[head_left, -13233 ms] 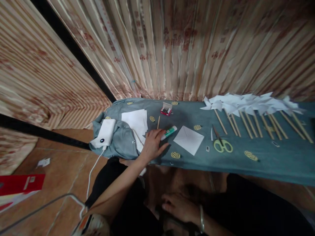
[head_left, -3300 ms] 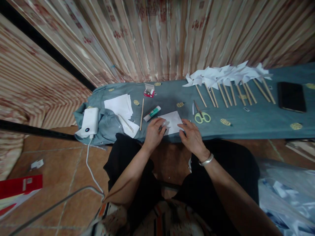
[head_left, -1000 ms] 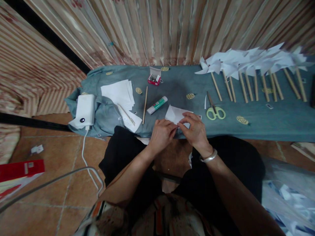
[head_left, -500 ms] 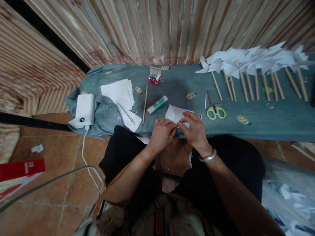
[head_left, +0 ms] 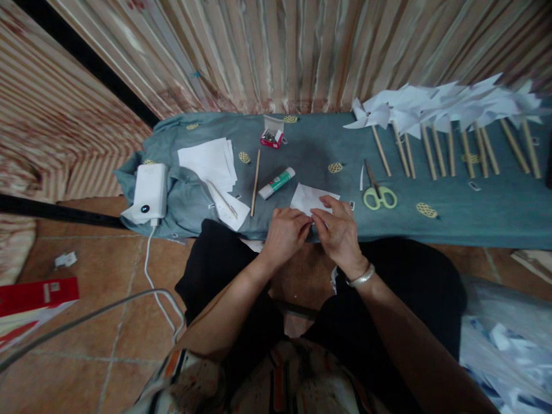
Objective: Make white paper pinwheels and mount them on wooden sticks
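Note:
A white sheet of paper (head_left: pixel 310 195) lies at the near edge of the cloth, partly covered by both hands. My left hand (head_left: pixel 285 230) is closed, its fingertips pinching the paper's near edge. My right hand (head_left: pixel 338 230), with a silver bangle at the wrist, pinches the same edge close beside the left fingertips. The exact fold under the fingers is hidden. A glue stick (head_left: pixel 276 184) lies just beyond my left hand. To the right of my right hand are scissors (head_left: pixel 378 192) with green handles and a thin white paper strip (head_left: pixel 361 177).
Several paper pinwheels (head_left: pixel 435 109) on wooden sticks lie at the back right. A wooden stick (head_left: pixel 256 183), a red box of small metal pins (head_left: pixel 271 138), stacked paper (head_left: pixel 207 161), a pen (head_left: pixel 224 198) and a corded white power bank (head_left: pixel 150 192) are on the left.
My right hand has shifted slightly left and its fingers have moved along the paper's near edge. The left hand keeps its pinch; the view has moved a little.

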The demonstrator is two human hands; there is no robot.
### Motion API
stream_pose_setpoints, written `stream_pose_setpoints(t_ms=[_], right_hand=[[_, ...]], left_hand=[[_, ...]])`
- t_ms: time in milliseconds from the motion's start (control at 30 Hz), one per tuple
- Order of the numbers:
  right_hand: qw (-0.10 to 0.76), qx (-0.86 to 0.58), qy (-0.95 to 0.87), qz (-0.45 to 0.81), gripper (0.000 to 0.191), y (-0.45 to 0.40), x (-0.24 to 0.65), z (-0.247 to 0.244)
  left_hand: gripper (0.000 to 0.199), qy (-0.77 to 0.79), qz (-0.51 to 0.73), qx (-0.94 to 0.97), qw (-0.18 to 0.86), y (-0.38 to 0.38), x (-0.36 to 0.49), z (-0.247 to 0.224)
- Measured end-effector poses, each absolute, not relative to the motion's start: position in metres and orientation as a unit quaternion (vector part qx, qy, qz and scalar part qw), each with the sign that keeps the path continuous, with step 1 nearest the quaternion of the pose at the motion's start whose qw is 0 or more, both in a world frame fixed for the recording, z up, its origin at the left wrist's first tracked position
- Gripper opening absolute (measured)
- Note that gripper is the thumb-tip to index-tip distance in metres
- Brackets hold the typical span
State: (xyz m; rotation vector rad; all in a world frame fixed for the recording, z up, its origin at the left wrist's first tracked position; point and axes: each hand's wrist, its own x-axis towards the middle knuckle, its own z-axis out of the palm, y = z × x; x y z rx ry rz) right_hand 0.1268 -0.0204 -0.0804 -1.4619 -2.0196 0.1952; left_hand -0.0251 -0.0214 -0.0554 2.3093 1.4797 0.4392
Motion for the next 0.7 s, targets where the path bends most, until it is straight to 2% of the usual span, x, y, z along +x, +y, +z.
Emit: stream_pose_setpoints(t_ms=[300,567,700], right_hand=[[0.248,-0.557,-0.791,0.050,0.033,-0.0309,0.1228,-0.0785],[0.251,-0.551,-0.790,0.095,0.038,-0.0308,0.1235,-0.0818],[0.290,-0.548,-0.774,0.131,0.040,-0.0289,0.1279,-0.0825]], left_hand=[[0.019,0.523,0.160,0.818,0.176,-0.0226,-0.0255,-0.0553],[0.019,0.524,0.166,0.818,0.169,-0.0209,-0.0263,-0.0555],[0.019,0.517,0.171,0.825,0.154,-0.0209,-0.0263,-0.0564]])
